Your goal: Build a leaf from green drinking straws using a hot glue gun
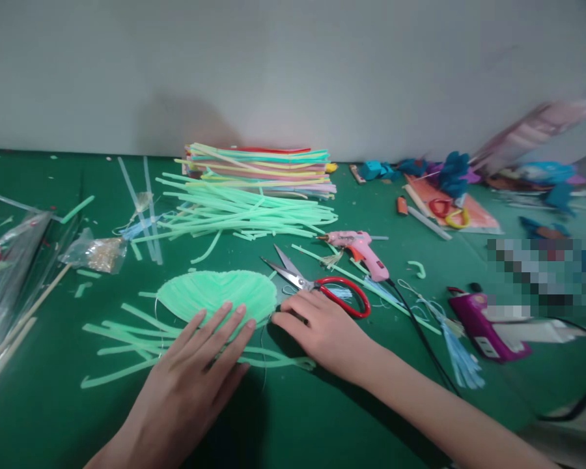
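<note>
A mint-green leaf-shaped piece (215,293), made of fuzzy pipe cleaners laid side by side, lies flat on the table. My left hand (195,371) is spread over its lower edge, with the fingers stretched out and the fingertips resting on it. At the piece's right end, my right hand (322,329) has its thumb and forefinger pinched together; what is between them is too small to make out. A thin wire (264,358) runs down between my hands. Loose green pipe cleaners (122,348) stick out beneath my left hand. Just beyond my right hand lie red-handled scissors (342,286), blades apart.
A pile of green pipe cleaners (254,212) lies ahead, before multicoloured bundles (268,159). A pink glue gun (366,251) trails a black cord. To the right are a purple device (488,326) and blue tassels (461,355). Plastic bags (97,253) sit left; a wall stands behind.
</note>
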The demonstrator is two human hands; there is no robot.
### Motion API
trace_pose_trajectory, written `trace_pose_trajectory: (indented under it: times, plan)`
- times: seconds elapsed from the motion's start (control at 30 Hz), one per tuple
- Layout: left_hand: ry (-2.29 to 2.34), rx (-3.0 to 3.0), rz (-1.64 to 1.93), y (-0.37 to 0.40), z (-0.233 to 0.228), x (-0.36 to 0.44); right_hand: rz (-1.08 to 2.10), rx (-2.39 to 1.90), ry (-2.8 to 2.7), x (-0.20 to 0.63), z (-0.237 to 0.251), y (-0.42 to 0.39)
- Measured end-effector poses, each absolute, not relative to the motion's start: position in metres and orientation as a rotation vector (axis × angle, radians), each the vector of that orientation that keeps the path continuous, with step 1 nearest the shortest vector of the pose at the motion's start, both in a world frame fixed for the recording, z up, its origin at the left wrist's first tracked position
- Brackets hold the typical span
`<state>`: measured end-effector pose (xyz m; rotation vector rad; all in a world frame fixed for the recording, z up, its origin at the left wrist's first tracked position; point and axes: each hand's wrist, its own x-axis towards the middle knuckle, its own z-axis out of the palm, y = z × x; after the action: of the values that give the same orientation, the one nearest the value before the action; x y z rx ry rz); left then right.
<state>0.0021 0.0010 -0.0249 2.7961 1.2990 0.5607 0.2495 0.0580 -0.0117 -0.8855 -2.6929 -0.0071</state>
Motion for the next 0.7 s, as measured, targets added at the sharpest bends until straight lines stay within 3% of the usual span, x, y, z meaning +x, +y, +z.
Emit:
trace_pose_trajectory:
  times: [0.23,0.5,0.7]
  plan:
    - [1.265,2.829,0.334,0.003,-0.032,0.002,0.037,-0.815,-2.760,0.254,-0.007,0.071]
    - [1.307,2.842,0.451,0.011,-0.016,0.014,0.032,-0.821,-2.769,0.253,-0.007,0.070]
    - [1.050,2.835,0.534,0.023,-0.026,0.012,0.118,-0.893,-2.743,0.255,-0.003,0.058]
